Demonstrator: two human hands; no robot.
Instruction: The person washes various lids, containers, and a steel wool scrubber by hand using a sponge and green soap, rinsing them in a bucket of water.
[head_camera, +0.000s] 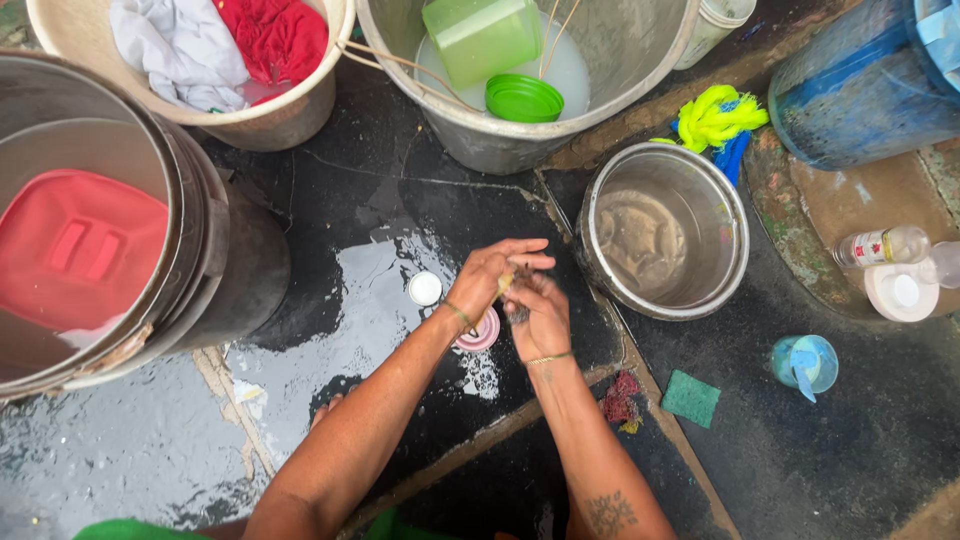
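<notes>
My left hand (493, 276) and my right hand (541, 316) meet over the wet black floor (360, 200), fingers curled together. My left hand pinches a small yellowish object (505, 283); what it is stays unclear. My right hand presses a dark metal scrubber (517, 314) against it from below. A pink round lid (483, 335) lies on the floor under my left wrist, and a small white cap (425, 288) sits just left of it.
A steel pot (738, 250) of murky water stands right of my hands. Behind are a metal tub (480, 150) with green containers, a beige bucket (290, 120) of clothes and a dark drum (250, 270) with a red lid. A green scouring pad (690, 398), blue cup (805, 362) and bottle (885, 245) lie right.
</notes>
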